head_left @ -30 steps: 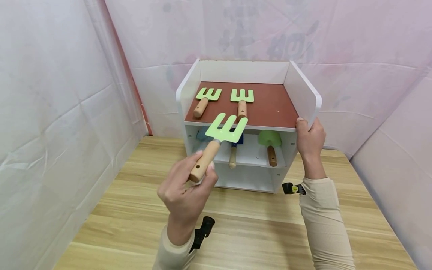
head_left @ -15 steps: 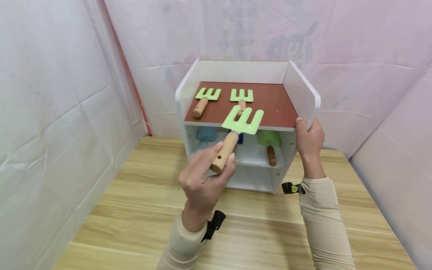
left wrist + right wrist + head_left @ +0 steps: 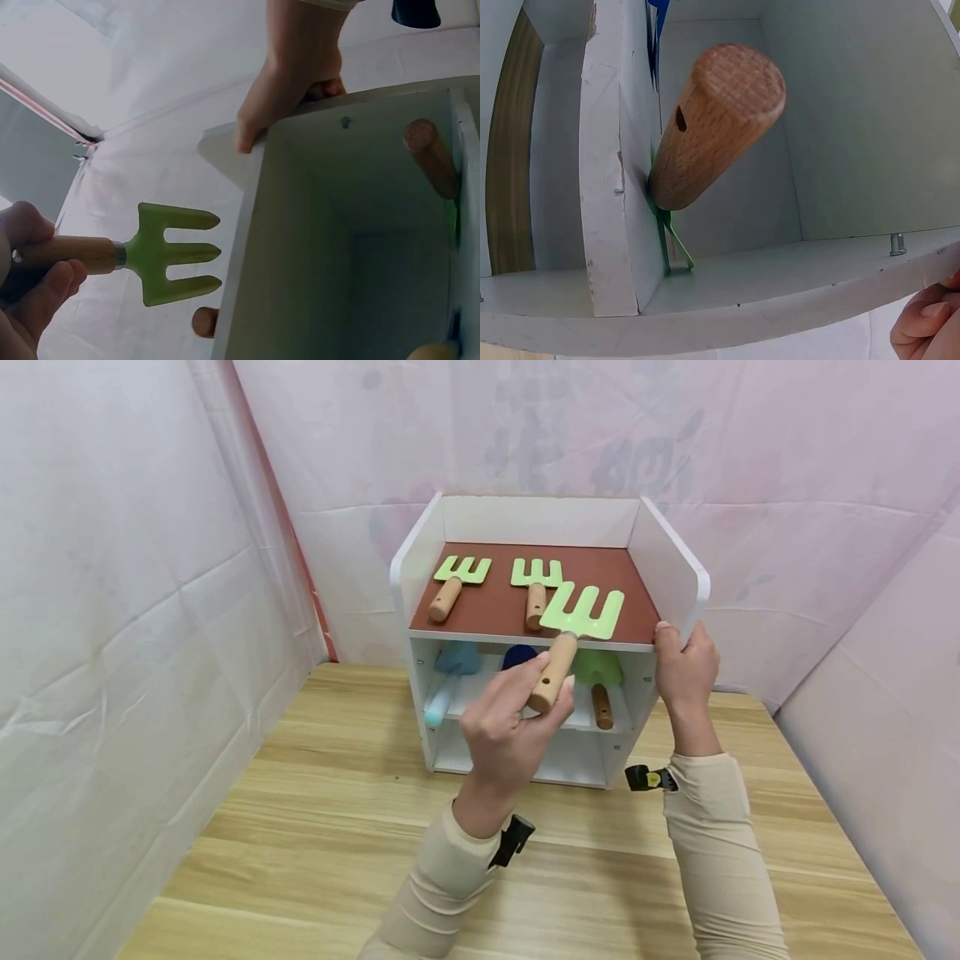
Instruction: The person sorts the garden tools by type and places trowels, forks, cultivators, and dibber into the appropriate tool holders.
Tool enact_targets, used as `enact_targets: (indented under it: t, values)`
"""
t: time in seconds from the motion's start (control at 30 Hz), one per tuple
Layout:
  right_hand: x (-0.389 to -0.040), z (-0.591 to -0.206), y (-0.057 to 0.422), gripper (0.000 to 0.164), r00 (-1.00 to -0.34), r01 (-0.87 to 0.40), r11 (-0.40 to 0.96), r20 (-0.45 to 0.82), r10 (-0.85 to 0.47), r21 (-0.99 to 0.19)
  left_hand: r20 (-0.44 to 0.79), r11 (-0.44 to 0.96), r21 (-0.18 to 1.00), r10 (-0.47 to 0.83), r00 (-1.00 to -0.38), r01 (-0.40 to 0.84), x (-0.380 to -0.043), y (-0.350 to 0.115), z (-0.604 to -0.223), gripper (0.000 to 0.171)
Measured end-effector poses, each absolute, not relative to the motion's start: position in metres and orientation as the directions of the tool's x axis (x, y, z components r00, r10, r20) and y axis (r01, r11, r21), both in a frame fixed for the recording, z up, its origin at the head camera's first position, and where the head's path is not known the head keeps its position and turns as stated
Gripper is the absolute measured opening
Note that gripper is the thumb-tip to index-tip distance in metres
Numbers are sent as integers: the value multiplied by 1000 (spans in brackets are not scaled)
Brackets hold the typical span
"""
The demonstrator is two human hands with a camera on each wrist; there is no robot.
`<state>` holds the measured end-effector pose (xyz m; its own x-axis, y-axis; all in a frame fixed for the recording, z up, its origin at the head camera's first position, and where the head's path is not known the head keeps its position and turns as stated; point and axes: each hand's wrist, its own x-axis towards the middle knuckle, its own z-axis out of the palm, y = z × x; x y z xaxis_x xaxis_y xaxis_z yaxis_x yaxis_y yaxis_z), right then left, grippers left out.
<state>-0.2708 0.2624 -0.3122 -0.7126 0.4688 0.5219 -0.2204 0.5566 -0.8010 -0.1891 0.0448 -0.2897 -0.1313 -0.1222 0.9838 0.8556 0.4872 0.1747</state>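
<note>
My left hand (image 3: pixel 510 727) pinches the wooden handle of a light-green garden hand fork (image 3: pixel 581 614), its three tines pointing up and away over the front right of the cabinet's brown top. The left wrist view shows the same fork (image 3: pixel 172 255) between thumb and fingers, apart from the cabinet. My right hand (image 3: pixel 686 672) grips the front edge of the white cabinet (image 3: pixel 678 560) at its right side panel. Two more green hand forks lie on the brown top, one at the left (image 3: pixel 447 597) and one in the middle (image 3: pixel 536 597), partly behind the held fork.
On the middle shelf rest a light-blue trowel (image 3: pixel 450 681), a dark-blue tool (image 3: pixel 519 656) partly hidden by my left hand, and a green trowel (image 3: pixel 602 702) with a brown handle sticking out frontward. The cabinet stands on a wooden table (image 3: pixel 322 827); cloth walls surround it.
My left hand has carried the fork rightward and slightly forward, from before the cabinet's middle to its right half. The right hand keeps its hold on the cabinet's edge.
</note>
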Motion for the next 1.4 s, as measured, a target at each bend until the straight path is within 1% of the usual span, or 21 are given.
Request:
enact_targets:
  t: [0.13,0.3,0.57,0.83,0.97,1.1,1.4]
  values:
    - [-272,-312,264,34,-708,-213,556,519,479,-803,982,516,187,-91,-164,836,-194,56,-289,26]
    - [-273,-312,265,36,-714,-221,556,522,467,-801,979,539,198,-65,-194,819,-206,66,-288,26]
    - [-273,-315,266,36,-713,-221,557,522,468,-801,981,591,163,-13,-193,790,-225,79,-286,24]
    - [-272,-312,267,32,-702,-212,563,526,481,-798,970,620,179,18,-242,764,-242,93,-279,26]
    - [-273,-312,267,31,-698,-219,568,534,478,-794,958,631,200,34,-285,750,-251,99,-279,26]
    - [-273,-314,267,32,-700,-219,566,532,476,-794,949,642,215,41,-313,736,-259,105,-279,27]
    - [-274,-313,265,35,-695,-223,575,542,472,-787,937,649,251,24,-350,718,-268,115,-275,25]
